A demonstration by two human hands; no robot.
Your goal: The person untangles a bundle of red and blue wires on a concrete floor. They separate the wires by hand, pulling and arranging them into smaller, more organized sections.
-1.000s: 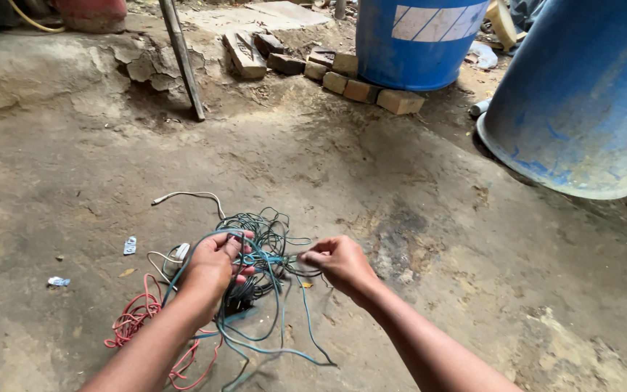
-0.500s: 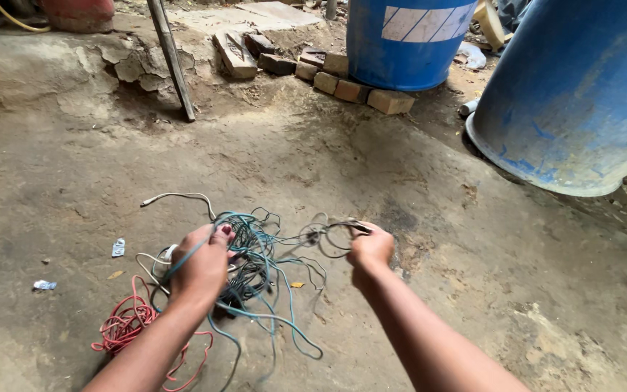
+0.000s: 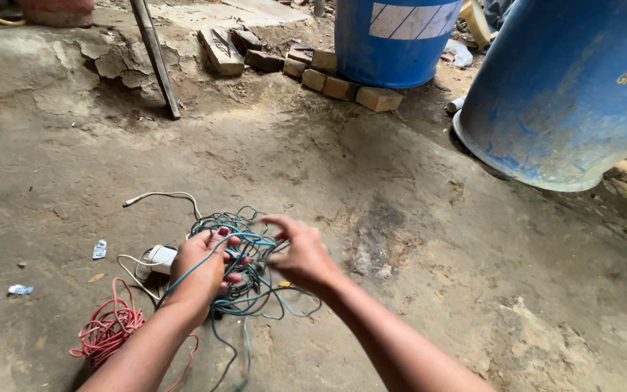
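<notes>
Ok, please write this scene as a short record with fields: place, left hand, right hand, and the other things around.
place: bare dirt and concrete ground, outdoors
left hand: left hand grips a blue-green strand of the tangled wires
right hand: right hand is on the same tangle, fingers pinching a strand
beside tangle: red wire coil at left; white cable with a white plug
behind: two blue barrels, bricks, a leaning pole

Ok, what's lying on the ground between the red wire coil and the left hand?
In the head view, a white adapter with its white cable lies on the dirt between the red wire coil and the left hand, which grips the teal wire tangle.
</notes>
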